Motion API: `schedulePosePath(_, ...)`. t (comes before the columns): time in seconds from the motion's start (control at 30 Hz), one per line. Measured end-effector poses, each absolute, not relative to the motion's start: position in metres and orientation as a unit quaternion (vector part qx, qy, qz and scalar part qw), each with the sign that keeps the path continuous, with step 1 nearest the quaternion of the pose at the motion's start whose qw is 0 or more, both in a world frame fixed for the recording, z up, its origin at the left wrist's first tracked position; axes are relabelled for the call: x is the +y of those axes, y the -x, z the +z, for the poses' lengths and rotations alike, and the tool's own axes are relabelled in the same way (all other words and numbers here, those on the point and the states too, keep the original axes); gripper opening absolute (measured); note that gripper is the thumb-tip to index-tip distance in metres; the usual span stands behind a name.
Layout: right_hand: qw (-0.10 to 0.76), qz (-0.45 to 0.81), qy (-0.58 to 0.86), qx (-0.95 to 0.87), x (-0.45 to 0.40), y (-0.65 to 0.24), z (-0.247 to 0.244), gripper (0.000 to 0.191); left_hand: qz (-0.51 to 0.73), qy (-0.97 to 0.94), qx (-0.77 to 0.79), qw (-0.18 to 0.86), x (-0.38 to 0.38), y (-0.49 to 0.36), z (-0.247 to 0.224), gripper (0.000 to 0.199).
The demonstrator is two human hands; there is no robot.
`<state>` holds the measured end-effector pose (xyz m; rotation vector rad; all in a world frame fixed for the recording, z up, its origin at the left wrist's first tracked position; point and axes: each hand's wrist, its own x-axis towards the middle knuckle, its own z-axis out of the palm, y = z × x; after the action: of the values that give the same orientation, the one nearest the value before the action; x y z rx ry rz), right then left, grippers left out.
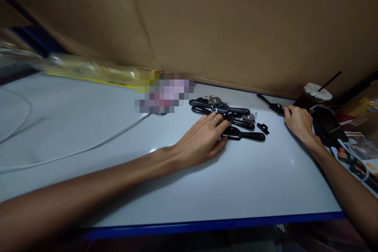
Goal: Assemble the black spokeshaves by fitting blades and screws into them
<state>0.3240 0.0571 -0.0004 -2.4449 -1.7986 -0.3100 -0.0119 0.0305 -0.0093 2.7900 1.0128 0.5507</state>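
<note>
My left hand (203,138), with a ring on one finger, reaches over several black two-handled tools lying close together. Its curled fingertips touch the nearest black tool (251,136), though part of that tool is hidden under them. Farther right, my right hand (299,122) is closed around one end of another black tool (276,108), whose free handle points to the back left. A small black plate (262,128) lies between the two hands. Silver screws (254,115) and flat metal pieces (215,100) are among the grouped tools.
At the back right stands a dark drink cup (317,91) with a white lid and straw, beside bags and packets. A white cable (97,143) crosses the table (206,197) to a blurred-out object. Yellow plastic packaging (94,71) lies along the cardboard wall (224,23).
</note>
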Motion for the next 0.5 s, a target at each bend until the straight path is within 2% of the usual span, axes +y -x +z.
schedulePosePath(0.37,0.002,-0.149,0.764,-0.627,0.053,-0.322,0.005,0.039,0.142,-0.964,0.213,0.072,0.019,0.012,-0.002,0.030)
schedulePosePath(0.5,0.040,-0.155,0.764,-0.625,0.052,-0.322,0.013,0.034,0.133,-0.969,0.195,0.075,0.014,0.012,0.000,0.028)
